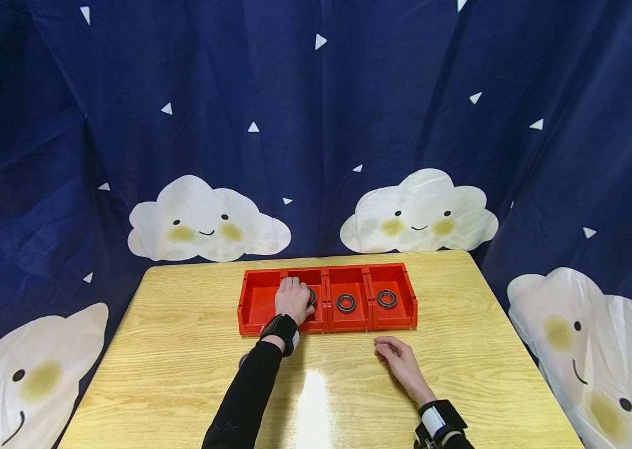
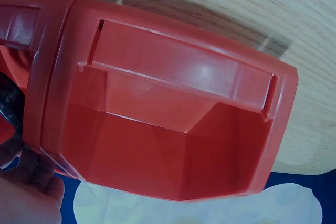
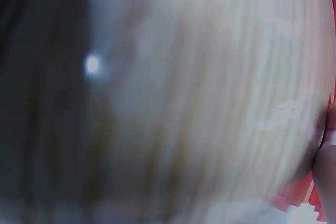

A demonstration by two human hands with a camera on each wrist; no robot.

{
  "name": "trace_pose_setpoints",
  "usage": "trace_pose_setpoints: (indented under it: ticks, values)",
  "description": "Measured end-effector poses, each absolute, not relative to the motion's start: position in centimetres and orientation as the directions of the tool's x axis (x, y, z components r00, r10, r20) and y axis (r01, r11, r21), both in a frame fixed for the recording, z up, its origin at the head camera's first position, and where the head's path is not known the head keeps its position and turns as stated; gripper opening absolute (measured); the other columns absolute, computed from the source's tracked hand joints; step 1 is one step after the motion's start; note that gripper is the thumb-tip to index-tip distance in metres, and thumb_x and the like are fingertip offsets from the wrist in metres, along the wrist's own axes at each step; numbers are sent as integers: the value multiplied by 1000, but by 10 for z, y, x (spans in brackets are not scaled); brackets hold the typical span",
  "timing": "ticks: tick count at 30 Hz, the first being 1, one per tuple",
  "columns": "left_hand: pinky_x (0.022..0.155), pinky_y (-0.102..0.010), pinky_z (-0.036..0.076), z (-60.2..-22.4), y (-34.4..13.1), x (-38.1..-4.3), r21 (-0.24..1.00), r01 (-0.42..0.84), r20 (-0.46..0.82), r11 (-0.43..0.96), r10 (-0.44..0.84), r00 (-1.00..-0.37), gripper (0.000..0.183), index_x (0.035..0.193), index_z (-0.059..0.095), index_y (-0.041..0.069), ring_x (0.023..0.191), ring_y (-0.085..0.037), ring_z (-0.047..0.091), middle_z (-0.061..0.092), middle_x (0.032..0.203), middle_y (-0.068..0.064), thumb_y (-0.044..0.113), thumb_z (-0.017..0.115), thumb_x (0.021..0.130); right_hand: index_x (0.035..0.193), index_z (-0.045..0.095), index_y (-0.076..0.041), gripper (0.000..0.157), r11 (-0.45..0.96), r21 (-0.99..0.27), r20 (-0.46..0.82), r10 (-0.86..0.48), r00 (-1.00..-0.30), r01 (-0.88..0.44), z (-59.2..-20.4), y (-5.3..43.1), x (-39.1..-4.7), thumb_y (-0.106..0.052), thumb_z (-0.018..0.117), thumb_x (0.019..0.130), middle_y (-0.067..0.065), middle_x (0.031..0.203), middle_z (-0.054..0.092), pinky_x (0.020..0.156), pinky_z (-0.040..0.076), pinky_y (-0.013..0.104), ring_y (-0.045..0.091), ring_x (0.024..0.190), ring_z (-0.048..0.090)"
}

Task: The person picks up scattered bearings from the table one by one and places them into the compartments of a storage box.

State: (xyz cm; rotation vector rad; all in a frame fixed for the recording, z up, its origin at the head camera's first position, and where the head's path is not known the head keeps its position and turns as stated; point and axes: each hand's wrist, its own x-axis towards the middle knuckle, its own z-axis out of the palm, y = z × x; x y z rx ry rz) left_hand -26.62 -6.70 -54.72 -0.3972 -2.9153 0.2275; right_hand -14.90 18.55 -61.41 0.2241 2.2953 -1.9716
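My left hand (image 1: 292,300) reaches into the second compartment from the left of a red bin row (image 1: 324,328). Its fingers pinch a dark ring-shaped bearing (image 1: 311,297), partly hidden behind the hand. In the left wrist view, curled fingers (image 2: 31,169) show beside the black edge of that bearing (image 2: 9,100). A similar bearing (image 1: 346,303) lies flat in the third compartment, another bearing (image 1: 387,299) in the fourth. My right hand (image 1: 402,363) hovers over or rests on the table in front of the bins, fingers loosely bent, holding nothing.
The leftmost compartment (image 1: 260,302) shows bare red walls and floor. On the wooden table (image 1: 181,349), a round dark-edged object (image 1: 242,360) peeks out beside my left forearm. A blue curtain (image 1: 316,125) with clouds hangs behind the table.
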Motion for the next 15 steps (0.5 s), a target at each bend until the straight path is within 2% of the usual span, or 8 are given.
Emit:
trace_pose_setpoints:
  ticks: [5,10,15]
  values:
    - [110,-37,25,-546,-66,-267,-182,258,94,949,277,-956,54,100,61,7,103,-26,48,57,96,-7,51,68,69,107,60,-2,26,141,-974,-172,41,-984,177,-613,185,-149,-17,55,87,19,95,63,64,49,22,18,79,60]
    - [114,-39,15,-546,-64,-268,-196,253,20,948,262,-965,57,107,60,10,108,-24,47,57,101,-5,53,66,71,109,59,-1,26,140,-975,-167,37,-985,170,-613,185,-149,-16,55,87,21,96,62,64,49,22,21,81,60]
    - [114,-41,9,-546,-61,-270,-213,234,-57,949,227,-972,50,114,57,14,111,-21,44,56,108,0,44,66,74,109,59,-1,27,138,-976,-164,35,-986,167,-612,185,-149,-16,55,87,22,97,62,65,49,22,21,81,60]
